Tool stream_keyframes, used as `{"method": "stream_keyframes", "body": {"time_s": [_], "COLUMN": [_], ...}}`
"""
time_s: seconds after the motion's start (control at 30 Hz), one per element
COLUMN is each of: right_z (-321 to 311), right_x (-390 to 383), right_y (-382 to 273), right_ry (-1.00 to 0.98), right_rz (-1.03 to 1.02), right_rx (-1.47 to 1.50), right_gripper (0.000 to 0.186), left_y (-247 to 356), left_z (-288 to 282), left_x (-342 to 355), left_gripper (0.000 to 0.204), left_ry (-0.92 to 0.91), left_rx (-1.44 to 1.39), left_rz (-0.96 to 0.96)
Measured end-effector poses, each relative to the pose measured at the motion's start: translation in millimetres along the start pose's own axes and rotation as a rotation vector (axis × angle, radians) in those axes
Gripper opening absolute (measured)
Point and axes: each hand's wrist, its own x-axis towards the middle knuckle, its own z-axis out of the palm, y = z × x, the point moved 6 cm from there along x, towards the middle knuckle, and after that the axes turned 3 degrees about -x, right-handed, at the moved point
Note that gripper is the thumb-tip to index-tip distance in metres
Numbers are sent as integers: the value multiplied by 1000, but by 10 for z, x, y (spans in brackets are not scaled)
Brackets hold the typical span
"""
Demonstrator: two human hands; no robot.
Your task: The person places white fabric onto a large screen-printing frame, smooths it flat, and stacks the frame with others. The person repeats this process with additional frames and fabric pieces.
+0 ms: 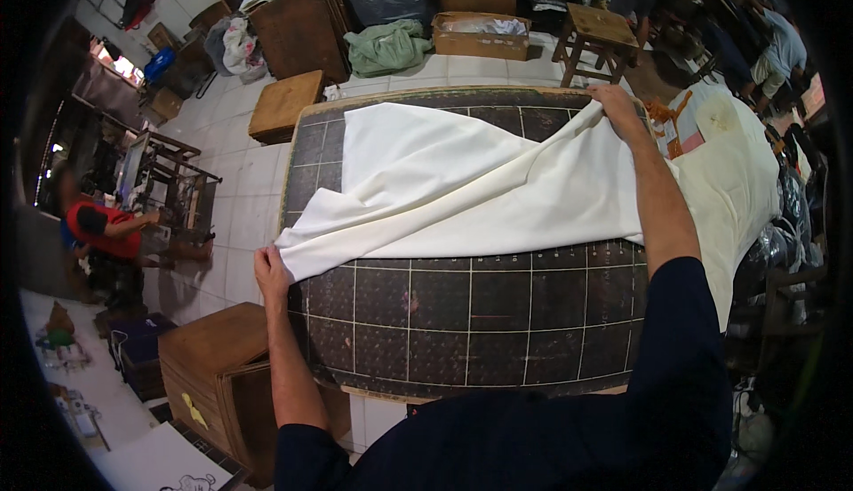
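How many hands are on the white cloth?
2: the left hand at the near-left end of the white cloth, the right hand at its far-right edge, over the gridded table. No other hand shows on it.

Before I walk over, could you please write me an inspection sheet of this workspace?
Surface: dark tabletop with pale grid lines.
Work things: white fabric sheet with diagonal folds, across the tabletop.
Clutter: open brown cardboard box beside a crumpled green bundle, beyond the tabletop.
Left hand: gripping the sheet's left end.
Right hand: gripping its far right edge.
Cables: nothing seen near the hands.
Surroundings: square wooden stool; person in red, left.
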Motion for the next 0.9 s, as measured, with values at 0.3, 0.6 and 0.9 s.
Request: {"method": "stream_keyframes", "body": {"time_s": [0.3, 0.6, 0.9], "right_z": [-1386, -3009, -3644], "right_x": [-1932, -2369, -937], "right_y": [245, 308, -499], "right_ry": [9, 290, 324], "right_rz": [267, 158, -66], "right_rx": [1370, 1293, 1432], "right_gripper": [34, 35, 28], "left_y": [989, 2401, 3798], "left_z": [-746, -707, 218], "left_x": [-791, 135, 1927], "left_gripper": [17, 23, 35], "left_ry": [45, -491, -257], "left_rx": [-917, -1007, -1329], "left_rz": [-229, -15, 200]}}
